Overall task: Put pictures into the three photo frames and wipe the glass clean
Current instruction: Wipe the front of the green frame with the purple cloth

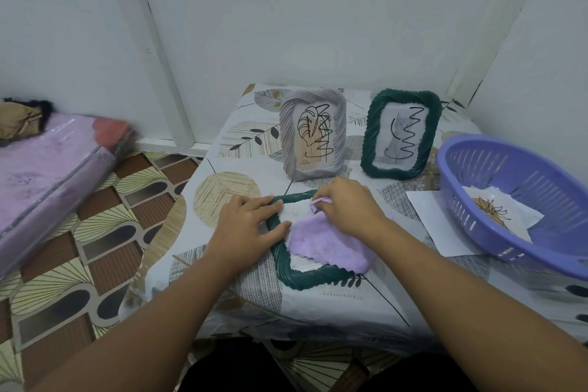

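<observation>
A dark green photo frame (283, 267) lies flat on the table in front of me. My left hand (246, 226) presses on its left edge with straight fingers. My right hand (346, 205) grips a lilac cloth (331, 247) that covers most of the frame's glass. A grey frame (313, 134) stands upright behind, holding a leaf picture with black scribbles on the glass. To its right stands another green frame (401, 134), also scribbled over.
A purple plastic basket (509, 188) at the right holds a picture (499, 210) and sits partly on a white sheet (436, 219). The table wears a leaf-patterned cloth (229, 184). A mattress (47, 175) lies on the floor at the left. Walls close in behind.
</observation>
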A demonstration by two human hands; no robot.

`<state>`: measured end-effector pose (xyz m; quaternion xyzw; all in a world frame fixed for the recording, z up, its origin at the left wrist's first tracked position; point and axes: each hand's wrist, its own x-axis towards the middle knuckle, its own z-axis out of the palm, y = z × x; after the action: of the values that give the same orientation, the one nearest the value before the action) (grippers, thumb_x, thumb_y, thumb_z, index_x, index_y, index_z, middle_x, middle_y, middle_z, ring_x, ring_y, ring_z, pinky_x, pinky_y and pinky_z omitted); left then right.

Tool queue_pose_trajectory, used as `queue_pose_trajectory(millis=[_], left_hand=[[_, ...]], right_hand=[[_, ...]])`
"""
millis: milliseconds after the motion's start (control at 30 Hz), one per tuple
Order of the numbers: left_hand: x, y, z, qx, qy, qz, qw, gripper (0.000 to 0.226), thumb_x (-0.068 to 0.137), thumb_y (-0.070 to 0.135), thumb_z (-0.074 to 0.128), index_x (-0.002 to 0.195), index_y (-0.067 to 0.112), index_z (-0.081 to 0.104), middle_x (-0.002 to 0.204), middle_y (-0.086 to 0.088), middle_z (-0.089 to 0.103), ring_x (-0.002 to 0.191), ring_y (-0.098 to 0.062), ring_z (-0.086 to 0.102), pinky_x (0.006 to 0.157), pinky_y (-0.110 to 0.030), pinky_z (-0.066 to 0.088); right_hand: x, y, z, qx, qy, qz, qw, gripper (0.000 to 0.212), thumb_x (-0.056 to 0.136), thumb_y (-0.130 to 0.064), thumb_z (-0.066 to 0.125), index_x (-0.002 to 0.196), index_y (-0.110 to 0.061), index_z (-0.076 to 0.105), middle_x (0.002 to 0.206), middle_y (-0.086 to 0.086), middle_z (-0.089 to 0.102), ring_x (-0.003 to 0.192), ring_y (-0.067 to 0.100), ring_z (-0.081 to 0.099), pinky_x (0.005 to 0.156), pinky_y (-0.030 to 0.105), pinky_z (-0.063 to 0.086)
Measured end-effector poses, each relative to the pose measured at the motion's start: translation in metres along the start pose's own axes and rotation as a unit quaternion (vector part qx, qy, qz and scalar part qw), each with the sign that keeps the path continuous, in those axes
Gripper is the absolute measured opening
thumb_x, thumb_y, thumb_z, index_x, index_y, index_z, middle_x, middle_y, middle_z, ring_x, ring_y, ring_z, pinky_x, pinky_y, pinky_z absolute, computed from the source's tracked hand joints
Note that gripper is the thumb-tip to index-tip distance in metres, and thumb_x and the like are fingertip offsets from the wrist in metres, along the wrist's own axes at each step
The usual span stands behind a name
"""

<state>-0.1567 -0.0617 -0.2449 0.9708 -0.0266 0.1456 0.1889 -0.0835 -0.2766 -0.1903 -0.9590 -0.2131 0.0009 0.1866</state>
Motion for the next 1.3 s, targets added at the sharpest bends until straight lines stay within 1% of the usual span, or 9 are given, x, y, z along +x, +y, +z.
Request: queue_pose_trajectory(millis=[100,200,333,467,567,667,800,967,1300], left_hand=[[0.000,0.000,0.001,-0.004,0.001,-0.004,1.000,0.070,0.083,0.078,0.038,0.136,0.039,0.062,0.141,0.022,0.056,0.106,-0.012,0.037,0.098,-0.033,0.034],[0.000,0.000,0.000,0.004,-0.001,-0.002,1.000,0.070,0.083,0.078,0.037,0.137,0.039,0.061,0.142,0.021,0.055,0.107,-0.012,0.037,0.097,-0.033,0.035],[0.000,0.001,-0.001,-0.002,-0.004,-0.002,1.000,0.071,0.083,0.078,0.037,0.138,0.039,0.060,0.143,0.022,0.054,0.107,-0.012,0.037,0.096,-0.031,0.033],[0.000,0.001,-0.002,-0.002,-0.006,-0.001,1.000,0.073,0.083,0.079,0.036,0.138,0.039,0.060,0.143,0.021,0.054,0.107,-0.012,0.037,0.097,-0.033,0.034],[-0.001,0.002,-0.003,-0.004,-0.005,-0.001,1.000,0.072,0.083,0.078,0.036,0.139,0.038,0.059,0.143,0.021,0.054,0.107,-0.012,0.036,0.098,-0.035,0.035],[-0.001,0.003,-0.004,0.000,-0.013,-0.001,1.000,0.072,0.084,0.078,0.035,0.139,0.039,0.058,0.144,0.022,0.053,0.108,-0.012,0.036,0.099,-0.035,0.034],[-0.001,0.003,-0.004,0.000,-0.010,-0.002,1.000,0.072,0.083,0.078,0.035,0.139,0.039,0.059,0.144,0.021,0.054,0.108,-0.013,0.037,0.099,-0.035,0.034],[0.000,0.002,-0.002,-0.001,-0.002,-0.001,1.000,0.071,0.083,0.078,0.036,0.136,0.039,0.061,0.142,0.021,0.055,0.108,-0.013,0.038,0.097,-0.034,0.034],[0.000,0.001,-0.001,-0.003,0.000,-0.002,1.000,0.071,0.083,0.078,0.037,0.136,0.039,0.062,0.142,0.020,0.056,0.107,-0.013,0.038,0.099,-0.037,0.037]], right_hand=[[0.001,0.000,0.005,0.009,0.011,0.005,1.000,0.017,0.099,-0.027,0.062,0.099,-0.032,0.078,0.097,-0.006,0.052,0.101,0.021,0.058,0.092,0.041,0.046],[-0.004,0.008,0.001,0.038,-0.020,-0.015,0.999,0.015,0.097,-0.029,0.064,0.098,-0.033,0.079,0.099,-0.009,0.056,0.102,0.019,0.058,0.092,0.039,0.046],[-0.019,0.031,-0.014,0.192,0.023,0.002,0.981,0.015,0.098,-0.028,0.065,0.103,-0.035,0.078,0.100,-0.012,0.065,0.091,0.009,0.058,0.079,0.029,0.043],[-0.025,0.055,-0.022,0.315,0.058,0.033,0.947,0.018,0.095,-0.023,0.070,0.105,-0.035,0.079,0.102,-0.014,0.074,0.097,0.006,0.065,0.084,0.028,0.050],[-0.026,0.062,-0.026,0.275,0.012,0.009,0.961,0.017,0.094,-0.024,0.072,0.102,-0.037,0.080,0.104,-0.013,0.073,0.097,0.006,0.065,0.092,0.033,0.053],[-0.025,0.057,-0.030,0.225,-0.019,-0.010,0.974,0.022,0.094,-0.025,0.071,0.094,-0.047,0.075,0.101,-0.012,0.068,0.091,-0.002,0.060,0.084,0.026,0.047],[-0.020,0.037,-0.025,0.181,-0.034,-0.034,0.982,0.014,0.096,-0.030,0.068,0.102,-0.036,0.079,0.099,-0.009,0.063,0.090,0.006,0.058,0.081,0.026,0.046],[-0.015,0.021,-0.004,0.069,-0.012,-0.038,0.997,0.015,0.098,-0.032,0.065,0.107,-0.034,0.077,0.099,-0.003,0.056,0.093,0.016,0.055,0.088,0.038,0.048],[-0.010,0.014,-0.004,-0.001,-0.023,-0.030,0.999,0.016,0.098,-0.034,0.062,0.105,-0.035,0.077,0.092,-0.010,0.047,0.093,0.015,0.051,0.089,0.040,0.047]])
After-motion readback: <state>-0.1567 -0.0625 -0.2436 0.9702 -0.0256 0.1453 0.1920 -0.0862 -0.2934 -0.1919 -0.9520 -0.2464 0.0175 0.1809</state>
